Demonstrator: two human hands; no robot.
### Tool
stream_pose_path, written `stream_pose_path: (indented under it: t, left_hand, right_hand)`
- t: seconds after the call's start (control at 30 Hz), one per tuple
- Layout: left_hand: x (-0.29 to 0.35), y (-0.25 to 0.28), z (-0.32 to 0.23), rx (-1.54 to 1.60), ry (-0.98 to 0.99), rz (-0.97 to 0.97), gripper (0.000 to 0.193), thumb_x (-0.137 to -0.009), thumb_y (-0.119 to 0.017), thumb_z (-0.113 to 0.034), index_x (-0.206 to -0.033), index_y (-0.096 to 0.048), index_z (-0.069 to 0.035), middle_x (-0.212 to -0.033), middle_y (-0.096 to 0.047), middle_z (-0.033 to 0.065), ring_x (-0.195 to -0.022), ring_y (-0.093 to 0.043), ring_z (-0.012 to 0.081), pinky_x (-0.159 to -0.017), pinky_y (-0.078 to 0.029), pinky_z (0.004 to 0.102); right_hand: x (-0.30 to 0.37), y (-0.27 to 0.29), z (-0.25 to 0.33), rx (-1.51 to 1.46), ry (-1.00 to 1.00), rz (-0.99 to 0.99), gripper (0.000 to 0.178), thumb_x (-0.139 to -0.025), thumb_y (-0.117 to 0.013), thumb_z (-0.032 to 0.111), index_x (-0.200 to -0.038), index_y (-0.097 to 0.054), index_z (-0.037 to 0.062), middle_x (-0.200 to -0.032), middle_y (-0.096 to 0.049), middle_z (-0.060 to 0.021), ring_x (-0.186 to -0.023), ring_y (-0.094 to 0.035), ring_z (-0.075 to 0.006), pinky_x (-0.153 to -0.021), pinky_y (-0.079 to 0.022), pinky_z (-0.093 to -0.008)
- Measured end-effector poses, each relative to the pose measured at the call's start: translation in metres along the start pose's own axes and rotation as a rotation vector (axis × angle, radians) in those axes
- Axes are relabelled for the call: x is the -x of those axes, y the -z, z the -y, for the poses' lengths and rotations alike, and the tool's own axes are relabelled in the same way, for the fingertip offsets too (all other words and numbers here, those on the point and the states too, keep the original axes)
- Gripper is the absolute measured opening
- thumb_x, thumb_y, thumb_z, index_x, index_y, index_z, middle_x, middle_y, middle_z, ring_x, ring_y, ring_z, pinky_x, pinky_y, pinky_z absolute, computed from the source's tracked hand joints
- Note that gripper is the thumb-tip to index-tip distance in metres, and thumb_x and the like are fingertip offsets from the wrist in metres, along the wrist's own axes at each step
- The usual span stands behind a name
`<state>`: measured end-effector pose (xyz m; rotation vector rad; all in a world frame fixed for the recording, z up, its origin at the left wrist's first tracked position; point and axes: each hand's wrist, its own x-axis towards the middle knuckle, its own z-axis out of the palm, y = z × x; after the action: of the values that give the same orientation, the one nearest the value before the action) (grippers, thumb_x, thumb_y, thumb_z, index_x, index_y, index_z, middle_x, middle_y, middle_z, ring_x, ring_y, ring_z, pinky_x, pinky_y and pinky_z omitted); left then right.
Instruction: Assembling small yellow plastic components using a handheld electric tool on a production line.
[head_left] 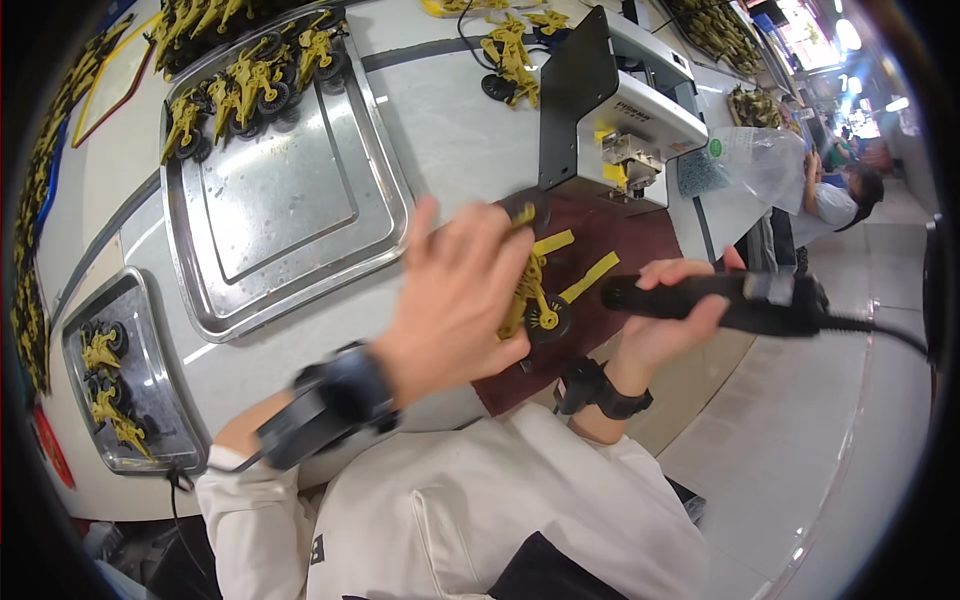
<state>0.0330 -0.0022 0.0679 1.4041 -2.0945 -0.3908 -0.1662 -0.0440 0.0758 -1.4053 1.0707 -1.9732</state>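
Observation:
My left hand (455,290), slightly blurred, is closed around a yellow toy motorcycle (527,290) with black wheels. The hand covers much of the toy, which sits over a dark red mat (625,235). Two flat yellow strips (594,278) stick out on the mat beside its wheel. In my right hand (672,305) is a black corded electric screwdriver (765,303), its front end pointing left toward the toy. A small gap separates that end from the wheel. I cannot make out a bit at the tip.
A black-and-white screw feeder (640,120) stands behind the mat. Metal trays (300,190) (165,375) at left hold several yellow toy motorcycles (245,90). A clear bag (750,165) of small bluish pieces lies at right. Another person (840,200) sits beyond it.

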Motion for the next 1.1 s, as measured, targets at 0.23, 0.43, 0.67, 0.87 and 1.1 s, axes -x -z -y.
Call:
stream_pose_path:
  t: [0.23, 0.43, 0.67, 0.87, 1.1]
  left_hand:
    - [0.009, -0.05, 0.008, 0.019, 0.022, 0.125, 0.092, -0.064, -0.071, -0.06, -0.132, -0.043, -0.003, -0.127, -0.038, 0.0189, -0.125, -0.031, 0.0381, -0.106, -0.017, 0.0578]
    - [0.0, -0.05, 0.009, -0.007, -0.083, 0.15, 0.087, -0.068, -0.069, -0.057, -0.13, -0.044, -0.001, -0.136, -0.035, 0.018, -0.129, -0.029, 0.0356, -0.104, -0.021, 0.0571]
    - [-0.113, -0.014, -0.007, 0.1, -0.279, -0.398, 0.061, -0.075, -0.071, -0.021, -0.13, -0.045, -0.015, -0.139, -0.032, 0.0244, -0.12, -0.039, 0.0457, -0.099, -0.035, 0.05]
    - [-0.185, -0.037, 0.025, 0.184, -0.014, -0.108, 0.041, -0.08, -0.069, -0.024, -0.114, -0.049, -0.013, -0.108, -0.053, 0.021, -0.1, -0.055, 0.041, -0.087, -0.045, 0.0417]
    - [-0.194, -0.039, 0.038, 0.188, -0.139, -0.159, 0.038, -0.08, -0.069, -0.026, -0.107, -0.051, -0.007, -0.093, -0.058, 0.0152, -0.087, -0.055, 0.0316, -0.076, -0.044, 0.0393]
  right_hand:
    - [-0.025, 0.02, 0.024, -0.106, 0.168, 0.023, 0.063, -0.09, -0.043, 0.057, -0.125, -0.039, 0.0039, -0.068, -0.055, -0.0076, -0.05, -0.049, -0.0178, -0.051, -0.041, -0.0317]
    - [-0.015, 0.02, -0.005, -0.088, -0.02, -0.093, 0.067, -0.089, -0.051, 0.05, -0.127, -0.032, -0.0013, -0.067, -0.054, -0.0101, -0.049, -0.052, -0.0189, -0.05, -0.047, -0.0312]
    - [-0.006, 0.016, -0.02, -0.098, -0.122, -0.052, 0.068, -0.087, -0.06, 0.038, -0.134, -0.029, -0.0002, -0.069, -0.052, -0.0088, -0.054, -0.052, -0.0166, -0.052, -0.046, -0.0303]
    - [-0.006, 0.019, -0.026, -0.042, -0.066, -0.083, 0.064, -0.089, -0.054, 0.042, -0.132, -0.03, 0.0005, -0.067, -0.05, -0.0091, -0.052, -0.05, -0.0175, -0.051, -0.044, -0.0303]
    - [-0.011, 0.019, -0.025, 0.029, -0.103, -0.116, 0.058, -0.092, -0.047, 0.043, -0.13, -0.032, 0.0006, -0.067, -0.049, -0.0083, -0.05, -0.049, -0.0174, -0.051, -0.043, -0.0312]
